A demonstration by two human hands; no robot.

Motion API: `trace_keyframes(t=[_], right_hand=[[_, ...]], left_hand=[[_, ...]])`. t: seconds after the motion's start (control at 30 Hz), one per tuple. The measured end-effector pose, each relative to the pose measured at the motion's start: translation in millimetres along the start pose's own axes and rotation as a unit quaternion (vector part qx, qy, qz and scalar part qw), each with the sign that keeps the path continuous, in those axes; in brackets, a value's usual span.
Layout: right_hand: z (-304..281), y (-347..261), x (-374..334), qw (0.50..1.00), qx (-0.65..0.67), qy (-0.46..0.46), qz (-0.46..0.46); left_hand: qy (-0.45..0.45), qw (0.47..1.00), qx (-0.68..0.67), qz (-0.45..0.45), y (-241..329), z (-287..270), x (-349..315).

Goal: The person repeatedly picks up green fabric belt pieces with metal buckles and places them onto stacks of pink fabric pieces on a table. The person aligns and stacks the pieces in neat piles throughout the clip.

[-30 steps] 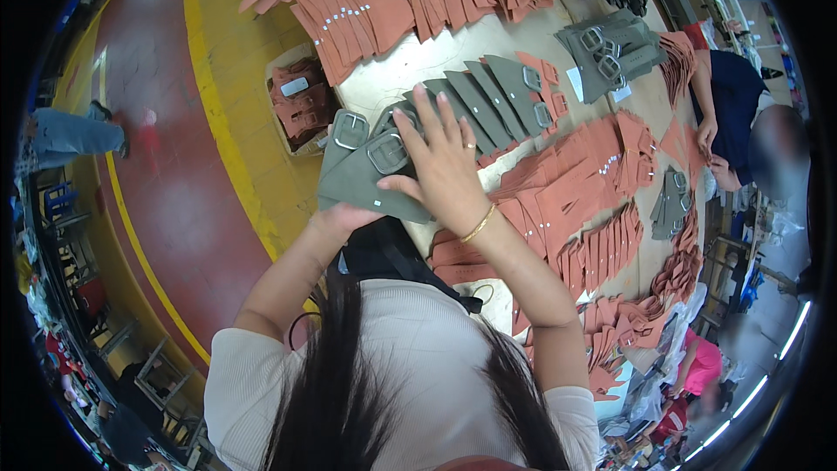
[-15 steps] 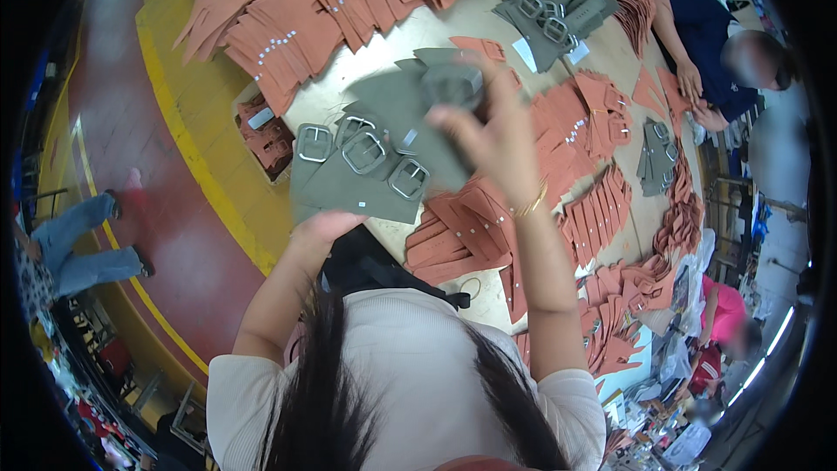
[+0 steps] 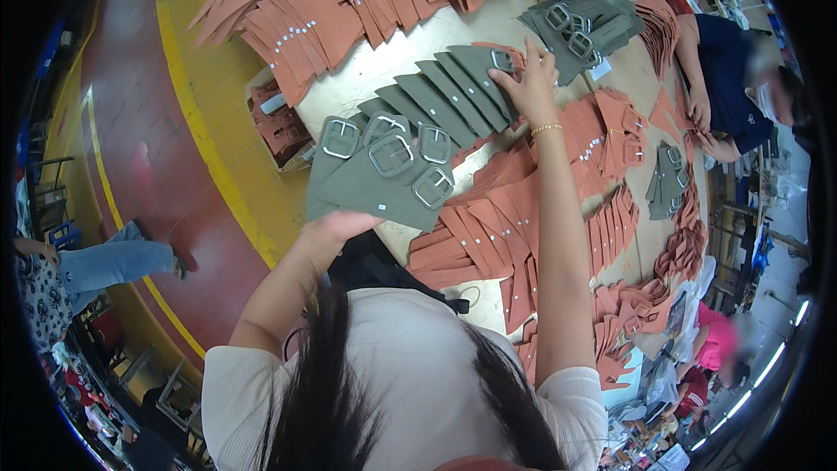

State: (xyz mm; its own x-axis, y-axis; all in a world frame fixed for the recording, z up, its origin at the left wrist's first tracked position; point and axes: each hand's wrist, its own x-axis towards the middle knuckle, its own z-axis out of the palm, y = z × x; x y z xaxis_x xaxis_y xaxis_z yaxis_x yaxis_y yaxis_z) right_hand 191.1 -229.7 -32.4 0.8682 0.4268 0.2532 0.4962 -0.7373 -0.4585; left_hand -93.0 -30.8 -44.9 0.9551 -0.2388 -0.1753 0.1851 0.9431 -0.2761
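My left hand [image 3: 338, 227] grips the near edge of several grey-green leather-like pieces with silver buckles [image 3: 390, 154]. Its thumb lies on top; the other fingers are hidden underneath. Further away, a row of overlapping grey-green strap pieces [image 3: 434, 100] fans across the table, small white labels on some of them. At the row's right end lies a buckle [image 3: 502, 61] covered in the same material. My right hand [image 3: 534, 87] is beside that buckle, thumb and fingers spread apart, the thumb tip close to its edge.
Orange-brown cut pieces [image 3: 301, 30] lie in rows on the table, with more [image 3: 488, 222] under my right forearm. Another green buckled stack [image 3: 580, 30] is at the far right. A box of brown pieces [image 3: 279, 126] stands left of the table. A co-worker's hands [image 3: 704, 126] work at the right.
My right hand has moved right, and the blurred buckled piece by it now lies at the row's end. The overlapping green row is now in plain sight. My left hand keeps its grip.
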Motion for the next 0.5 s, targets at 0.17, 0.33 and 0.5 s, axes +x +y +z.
trace_keyframes(t=[0.17, 0.33, 0.5], right_hand=[[-28.4, -78.1, -46.3, 0.972, 0.104, -0.039, -0.208], [-37.3, -140.5, -106.1, 0.973, 0.028, -0.05, -0.224], [-57.7, -146.2, -104.8, 0.951, 0.252, -0.076, -0.164]], left_hand=[[-0.02, 0.999, 0.024, -0.008, -4.2, 4.7, 10.2], [0.019, 1.0, -0.001, -0.002, -7.9, 11.6, 17.5], [0.015, 1.0, 0.021, -0.004, -5.8, 20.8, 16.7]])
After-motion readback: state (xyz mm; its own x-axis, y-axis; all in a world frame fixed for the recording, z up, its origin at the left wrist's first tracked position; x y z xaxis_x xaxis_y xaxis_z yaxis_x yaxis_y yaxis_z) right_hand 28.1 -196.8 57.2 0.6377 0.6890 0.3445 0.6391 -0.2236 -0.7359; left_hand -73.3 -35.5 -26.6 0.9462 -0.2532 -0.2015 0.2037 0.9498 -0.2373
